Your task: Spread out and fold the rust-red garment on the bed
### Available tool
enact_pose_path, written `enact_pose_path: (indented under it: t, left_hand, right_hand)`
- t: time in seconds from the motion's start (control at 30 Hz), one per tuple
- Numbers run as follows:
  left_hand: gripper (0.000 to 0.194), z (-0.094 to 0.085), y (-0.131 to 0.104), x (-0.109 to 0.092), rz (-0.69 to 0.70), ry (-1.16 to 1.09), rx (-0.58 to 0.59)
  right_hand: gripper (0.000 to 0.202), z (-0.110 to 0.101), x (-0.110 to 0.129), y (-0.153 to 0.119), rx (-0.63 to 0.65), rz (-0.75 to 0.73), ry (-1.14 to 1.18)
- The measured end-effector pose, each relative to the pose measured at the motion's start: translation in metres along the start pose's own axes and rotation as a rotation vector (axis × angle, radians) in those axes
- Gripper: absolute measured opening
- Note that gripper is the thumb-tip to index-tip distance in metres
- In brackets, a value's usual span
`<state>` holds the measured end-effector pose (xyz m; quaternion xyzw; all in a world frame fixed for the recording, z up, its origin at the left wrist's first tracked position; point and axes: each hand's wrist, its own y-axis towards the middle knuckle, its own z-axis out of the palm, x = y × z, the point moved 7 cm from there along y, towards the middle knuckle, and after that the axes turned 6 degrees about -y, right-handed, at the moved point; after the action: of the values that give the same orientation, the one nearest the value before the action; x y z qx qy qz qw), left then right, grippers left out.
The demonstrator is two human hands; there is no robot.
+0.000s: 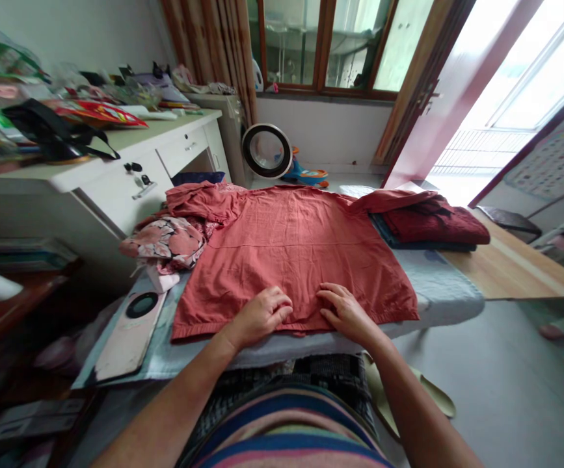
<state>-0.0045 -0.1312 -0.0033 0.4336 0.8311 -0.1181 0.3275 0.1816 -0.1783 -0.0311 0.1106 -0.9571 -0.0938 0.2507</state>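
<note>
A rust-red long-sleeved shirt (291,253) lies spread out, its hem toward me and its sleeves out to both sides. My left hand (263,315) rests on the cloth just above the hem, left of the middle, fingers loosely bent and thumb apart. Opposite it, my right hand (344,311) touches the shirt with its fingers spread. Neither hand grips the fabric. Beneath the shirt is a pale blue cloth-covered board (438,279). One sleeve reaches a folded dark red garment (435,224) on the right; the other lies by a bunched floral cloth (169,242).
A phone (130,335) lies at the board's near left corner. A white desk (116,175) crowded with items stands at the left. A wooden surface (530,260) adjoins on the right. A green slipper (428,390) is on the floor. Beyond are a round fan-like object (267,151) and an open door (438,97).
</note>
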Motion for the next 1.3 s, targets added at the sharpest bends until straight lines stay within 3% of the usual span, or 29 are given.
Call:
enact_pose_path:
  t: [0.07, 0.17, 0.3, 0.5, 0.67, 0.9, 1.17, 1.3]
  left_hand:
    - [0.023, -0.015, -0.002, 0.02, -0.081, 0.165, -0.103]
    - [0.013, -0.025, -0.015, 0.042, -0.174, 0.357, -0.131]
    - [0.012, -0.027, -0.038, 0.051, -0.211, 0.473, -0.159]
    - [0.036, -0.049, -0.076, 0.068, -0.261, 0.564, -0.357]
    - [0.045, -0.059, -0.097, 0.089, -0.27, 0.461, -0.401]
    - [0.018, -0.057, -0.103, 0.096, -0.389, 0.398, -0.282]
    - [0.012, -0.059, -0.112, 0.109, -0.448, 0.292, -0.242]
    - [0.008, -0.063, -0.113, 0.11, -0.5, 0.311, -0.164]
  right_hand:
    - [0.032, -0.007, 0.001, 0.0, 0.008, -0.002, 0.037]
    - [0.023, -0.02, -0.001, 0.006, -0.08, 0.031, 0.083]
    - [0.024, -0.025, -0.005, 0.016, -0.266, 0.045, 0.031]
    - [0.031, 0.006, -0.016, 0.021, -0.17, 0.077, -0.145]
    - [0.031, 0.006, -0.014, 0.019, -0.147, 0.069, -0.183]
    - [0.032, 0.006, -0.017, 0.02, -0.149, 0.084, -0.14]
    - [0.031, 0.008, -0.021, 0.02, -0.151, 0.077, -0.16]
    - [0.031, 0.008, -0.02, 0.02, -0.143, 0.086, -0.173]
